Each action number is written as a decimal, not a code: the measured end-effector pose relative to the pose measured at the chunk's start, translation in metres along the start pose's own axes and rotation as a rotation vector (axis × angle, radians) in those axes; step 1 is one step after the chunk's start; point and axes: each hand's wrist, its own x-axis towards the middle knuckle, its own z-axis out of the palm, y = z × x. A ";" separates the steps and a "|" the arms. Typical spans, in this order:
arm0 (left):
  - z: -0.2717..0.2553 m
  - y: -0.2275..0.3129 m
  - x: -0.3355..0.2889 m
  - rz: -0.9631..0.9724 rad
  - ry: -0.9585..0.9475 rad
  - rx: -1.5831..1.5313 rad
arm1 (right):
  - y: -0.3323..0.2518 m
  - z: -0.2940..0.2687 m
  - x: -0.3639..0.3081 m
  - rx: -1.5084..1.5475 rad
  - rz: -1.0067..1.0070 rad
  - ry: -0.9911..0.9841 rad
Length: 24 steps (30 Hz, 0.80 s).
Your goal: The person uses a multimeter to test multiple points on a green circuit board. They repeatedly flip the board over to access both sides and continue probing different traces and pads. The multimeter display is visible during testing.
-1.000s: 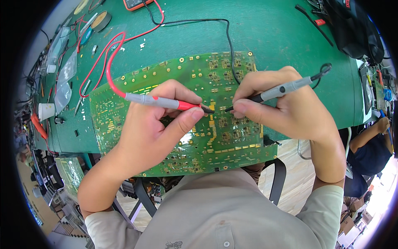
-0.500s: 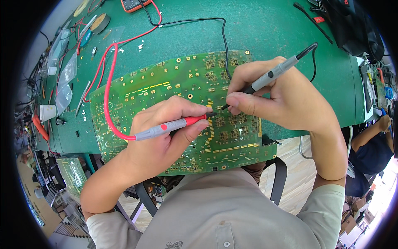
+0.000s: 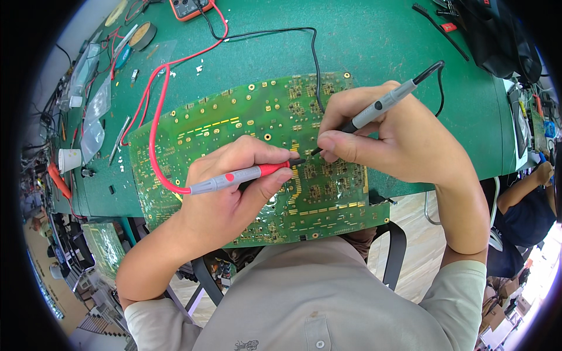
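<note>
Circuit board (image 3: 275, 123), green, gold-dotted; long axis left to right, overhanging green tabletop's (image 3: 263, 55) near edge. Grey-red probe (image 3: 243, 174), tip rightward; left hand (image 3: 222, 159), thumb and forefinger pinching it. Grey-black probe (image 3: 376, 111), tip toward lower left; right hand's (image 3: 389, 153) fingers pinching it. Tip contact unclear.

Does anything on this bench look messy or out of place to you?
Small white scraps lie scattered on the green tabletop, looking like stray litter. The large green rectangular circuit board also overhangs the tabletop's near edge, which seems slightly precarious. I can make out no spill or damage.
</note>
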 end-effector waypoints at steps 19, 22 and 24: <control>-0.003 0.020 0.012 0.247 -0.115 0.221 | -0.009 -0.002 -0.002 0.050 0.106 -0.035; -0.003 0.024 0.010 0.227 -0.151 0.251 | -0.010 -0.002 -0.002 -0.005 0.074 -0.032; -0.003 0.023 0.012 0.230 -0.148 0.243 | -0.009 -0.002 -0.002 -0.038 0.069 -0.026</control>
